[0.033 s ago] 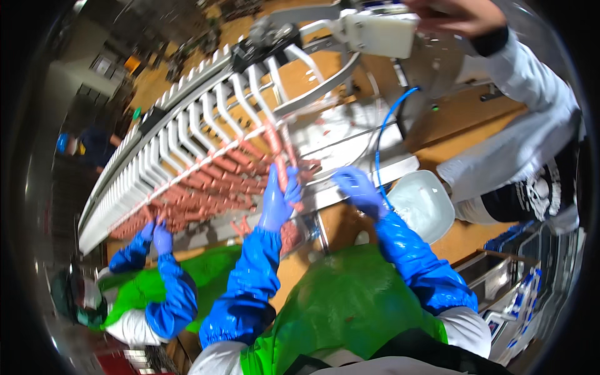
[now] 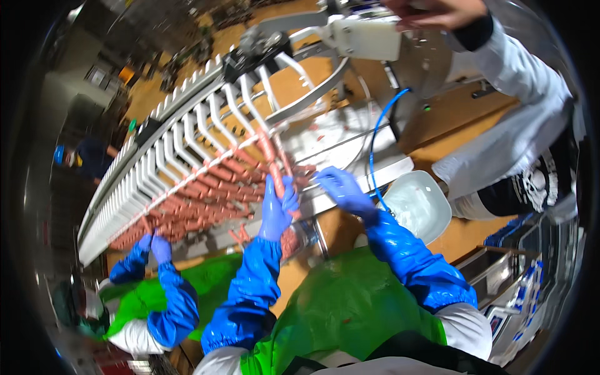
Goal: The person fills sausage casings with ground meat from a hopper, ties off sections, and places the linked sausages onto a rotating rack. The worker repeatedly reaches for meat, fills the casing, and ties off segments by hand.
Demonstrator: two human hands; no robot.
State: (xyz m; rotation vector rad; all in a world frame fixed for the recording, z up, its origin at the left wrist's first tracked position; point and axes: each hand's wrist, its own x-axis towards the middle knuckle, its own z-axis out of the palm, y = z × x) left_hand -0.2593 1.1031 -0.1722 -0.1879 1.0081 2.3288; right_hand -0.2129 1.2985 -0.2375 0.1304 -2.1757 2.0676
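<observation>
My left hand (image 2: pixel 275 206), in a purple glove, is closed around a hanging string of pink sausages (image 2: pixel 270 154). The string's lower end sticks out past the fingers. My right hand (image 2: pixel 342 189), also gloved, reaches left with its fingers loosely stretched and nothing visible in them. Its fingertips are close to the short sausage ends beside the string; whether they touch is unclear. Rows of sausage links (image 2: pixel 206 194) hang to the left from white hooks (image 2: pixel 187 137) on a curved rail.
At left, a co-worker's gloved hands (image 2: pixel 154 245) touch the hanging sausages. On the right, another person's bare hand (image 2: pixel 437 15) is near a white block (image 2: pixel 365 39). A pale tub (image 2: pixel 417 206) stands beside a blue hose (image 2: pixel 375 147). Metal trays (image 2: pixel 494 281) are lower right.
My right hand has moved left, nearer the sausages. My left hand keeps its hold on the string. The whole view has shifted slightly.
</observation>
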